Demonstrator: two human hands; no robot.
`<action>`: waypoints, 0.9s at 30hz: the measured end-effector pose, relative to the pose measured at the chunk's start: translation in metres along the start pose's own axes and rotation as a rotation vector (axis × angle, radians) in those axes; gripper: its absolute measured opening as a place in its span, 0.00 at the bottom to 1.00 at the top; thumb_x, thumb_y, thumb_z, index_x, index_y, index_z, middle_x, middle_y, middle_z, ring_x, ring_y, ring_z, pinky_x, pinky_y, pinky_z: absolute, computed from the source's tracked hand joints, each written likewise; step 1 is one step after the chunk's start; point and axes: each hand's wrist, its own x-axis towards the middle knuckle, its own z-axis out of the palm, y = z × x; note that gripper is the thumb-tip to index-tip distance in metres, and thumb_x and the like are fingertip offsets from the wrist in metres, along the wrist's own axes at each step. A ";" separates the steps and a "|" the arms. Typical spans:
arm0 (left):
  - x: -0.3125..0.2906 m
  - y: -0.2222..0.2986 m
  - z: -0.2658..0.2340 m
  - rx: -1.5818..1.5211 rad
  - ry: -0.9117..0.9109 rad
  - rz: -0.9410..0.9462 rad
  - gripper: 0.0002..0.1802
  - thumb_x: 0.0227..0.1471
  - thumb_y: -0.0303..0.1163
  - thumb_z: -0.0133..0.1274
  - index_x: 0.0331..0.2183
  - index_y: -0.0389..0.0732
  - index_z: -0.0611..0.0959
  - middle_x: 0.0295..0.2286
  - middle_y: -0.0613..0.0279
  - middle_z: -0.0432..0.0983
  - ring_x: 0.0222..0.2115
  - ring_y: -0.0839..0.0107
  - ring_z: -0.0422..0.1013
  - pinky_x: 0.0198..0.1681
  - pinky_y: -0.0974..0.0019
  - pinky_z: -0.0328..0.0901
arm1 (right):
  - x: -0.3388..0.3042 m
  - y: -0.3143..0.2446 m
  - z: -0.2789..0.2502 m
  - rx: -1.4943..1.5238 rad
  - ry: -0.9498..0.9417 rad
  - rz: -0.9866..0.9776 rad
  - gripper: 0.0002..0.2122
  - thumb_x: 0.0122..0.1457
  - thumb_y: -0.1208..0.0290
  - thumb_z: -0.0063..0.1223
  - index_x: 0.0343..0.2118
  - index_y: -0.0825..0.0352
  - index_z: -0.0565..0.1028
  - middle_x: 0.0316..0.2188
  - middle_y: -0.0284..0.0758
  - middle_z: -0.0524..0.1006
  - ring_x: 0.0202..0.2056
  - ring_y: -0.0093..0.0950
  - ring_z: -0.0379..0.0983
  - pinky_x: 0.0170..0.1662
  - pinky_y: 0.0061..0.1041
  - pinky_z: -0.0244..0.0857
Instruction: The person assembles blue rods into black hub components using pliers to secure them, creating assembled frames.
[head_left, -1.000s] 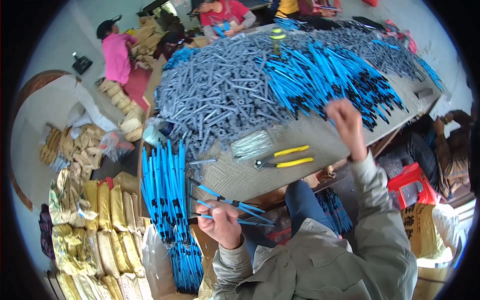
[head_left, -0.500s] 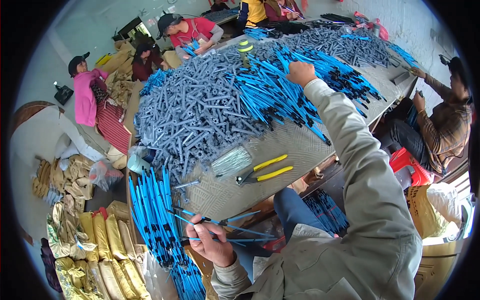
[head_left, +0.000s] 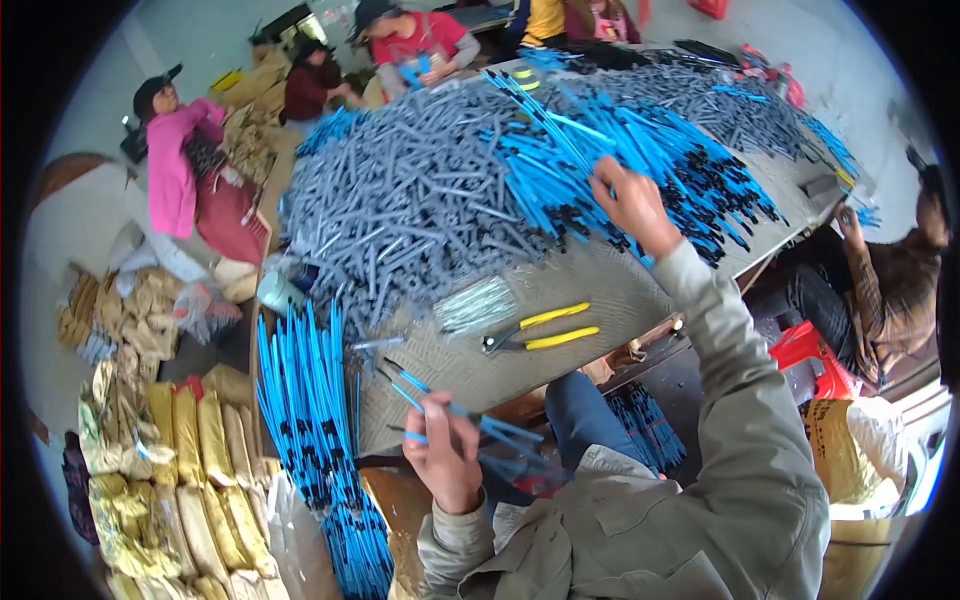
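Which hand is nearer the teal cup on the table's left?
Left. In the picture, the left hand is below and right of the cup; the right hand is farther right, by the blue-stick pile.

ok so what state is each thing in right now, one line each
bare left hand: curled around a few thin blue rods, slightly blurred
bare right hand: closed on slim blue black-tipped rods, raised
yellow-handled metal pliers: lying on the grey patterned tabletop, handles spread
heap of grey plastic tubes: loose, jumbled
clear pack of thin pale strips: lying flat
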 end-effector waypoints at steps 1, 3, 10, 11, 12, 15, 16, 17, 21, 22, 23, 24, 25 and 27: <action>0.005 0.000 0.001 -0.012 0.036 0.002 0.12 0.57 0.34 0.42 0.37 0.36 0.71 0.13 0.69 0.63 0.11 0.83 0.55 0.14 0.78 0.49 | -0.016 -0.020 -0.003 0.005 -0.011 -0.030 0.04 0.51 0.73 0.51 0.27 0.65 0.68 0.18 0.40 0.71 0.20 0.41 0.69 0.20 0.34 0.60; 0.024 0.004 0.007 0.015 0.094 0.054 0.14 0.57 0.35 0.42 0.40 0.35 0.71 0.21 0.63 0.71 0.18 0.79 0.65 0.21 0.76 0.59 | -0.051 -0.067 -0.005 0.100 -0.015 -0.145 0.05 0.50 0.76 0.52 0.29 0.64 0.69 0.19 0.38 0.72 0.18 0.38 0.69 0.19 0.31 0.61; 0.070 0.014 0.012 0.010 0.071 0.252 0.18 0.55 0.35 0.46 0.44 0.35 0.68 0.36 0.55 0.73 0.32 0.70 0.73 0.36 0.67 0.69 | -0.131 -0.167 -0.009 0.201 -0.125 -0.232 0.11 0.45 0.78 0.57 0.33 0.65 0.71 0.20 0.34 0.71 0.16 0.29 0.69 0.18 0.27 0.61; 0.074 0.011 0.011 0.032 0.076 0.269 0.16 0.54 0.34 0.49 0.42 0.36 0.68 0.36 0.55 0.73 0.32 0.71 0.72 0.35 0.68 0.69 | -0.134 -0.170 -0.008 0.209 -0.123 -0.265 0.12 0.44 0.78 0.57 0.34 0.64 0.71 0.21 0.33 0.71 0.16 0.28 0.69 0.18 0.26 0.61; 0.076 0.010 0.010 0.053 0.076 0.287 0.15 0.52 0.32 0.51 0.41 0.36 0.69 0.35 0.56 0.73 0.32 0.73 0.72 0.33 0.70 0.69 | -0.137 -0.172 -0.007 0.213 -0.116 -0.297 0.14 0.44 0.78 0.58 0.36 0.64 0.72 0.21 0.32 0.71 0.17 0.27 0.69 0.18 0.26 0.61; 0.069 0.018 0.007 0.128 0.094 0.297 0.12 0.51 0.30 0.51 0.38 0.37 0.71 0.32 0.57 0.74 0.29 0.74 0.73 0.30 0.72 0.69 | -0.146 -0.174 -0.009 0.219 -0.147 -0.323 0.16 0.43 0.75 0.60 0.37 0.63 0.72 0.22 0.30 0.70 0.17 0.26 0.69 0.19 0.25 0.62; 0.069 0.016 0.009 0.158 0.085 0.291 0.10 0.51 0.28 0.51 0.36 0.37 0.71 0.30 0.57 0.75 0.27 0.74 0.73 0.29 0.73 0.69 | -0.148 -0.169 -0.010 0.203 -0.161 -0.324 0.17 0.42 0.74 0.61 0.38 0.62 0.73 0.23 0.29 0.70 0.18 0.25 0.69 0.20 0.24 0.63; 0.068 0.017 0.009 0.148 0.052 0.287 0.10 0.51 0.28 0.51 0.36 0.37 0.71 0.30 0.57 0.75 0.27 0.74 0.73 0.29 0.73 0.69 | -0.146 -0.165 -0.012 0.175 -0.148 -0.309 0.17 0.42 0.74 0.61 0.38 0.62 0.73 0.23 0.29 0.70 0.18 0.25 0.69 0.20 0.24 0.63; 0.052 0.020 0.021 0.046 -0.051 0.138 0.07 0.50 0.24 0.51 0.33 0.37 0.72 0.25 0.60 0.75 0.24 0.75 0.73 0.27 0.72 0.68 | -0.128 -0.168 -0.037 0.300 -0.108 -0.283 0.18 0.41 0.69 0.64 0.38 0.61 0.74 0.25 0.27 0.71 0.19 0.26 0.69 0.22 0.24 0.64; 0.046 0.023 0.025 0.045 -0.086 0.090 0.06 0.50 0.23 0.51 0.33 0.36 0.72 0.25 0.60 0.75 0.25 0.75 0.73 0.28 0.72 0.68 | -0.113 -0.172 -0.046 0.305 -0.104 -0.196 0.17 0.41 0.68 0.64 0.37 0.62 0.74 0.25 0.28 0.71 0.19 0.26 0.69 0.22 0.24 0.64; 0.041 0.024 0.030 0.042 -0.119 0.045 0.06 0.50 0.22 0.50 0.33 0.36 0.72 0.25 0.59 0.75 0.25 0.75 0.73 0.29 0.72 0.68 | -0.099 -0.175 -0.055 0.312 -0.097 -0.113 0.16 0.42 0.67 0.64 0.35 0.62 0.74 0.24 0.29 0.71 0.19 0.26 0.69 0.22 0.24 0.63; 0.038 0.020 0.034 0.040 -0.141 0.044 0.06 0.50 0.22 0.50 0.33 0.36 0.72 0.25 0.59 0.75 0.25 0.75 0.73 0.29 0.72 0.68 | -0.091 -0.174 -0.060 0.322 -0.091 -0.033 0.15 0.42 0.65 0.63 0.34 0.62 0.75 0.24 0.29 0.71 0.18 0.26 0.69 0.22 0.24 0.63; 0.033 0.014 0.038 0.066 -0.165 0.065 0.07 0.50 0.21 0.50 0.34 0.36 0.72 0.25 0.60 0.75 0.25 0.75 0.73 0.29 0.73 0.68 | -0.092 -0.169 -0.055 0.309 -0.079 -0.027 0.15 0.42 0.65 0.63 0.34 0.62 0.75 0.24 0.29 0.71 0.18 0.26 0.69 0.22 0.24 0.63; 0.024 0.003 0.046 0.116 -0.203 0.120 0.07 0.50 0.20 0.48 0.35 0.35 0.72 0.25 0.60 0.75 0.25 0.75 0.72 0.29 0.74 0.67 | -0.098 -0.157 -0.035 0.458 -0.244 -0.141 0.13 0.45 0.66 0.62 0.33 0.64 0.74 0.21 0.30 0.70 0.17 0.24 0.68 0.20 0.22 0.61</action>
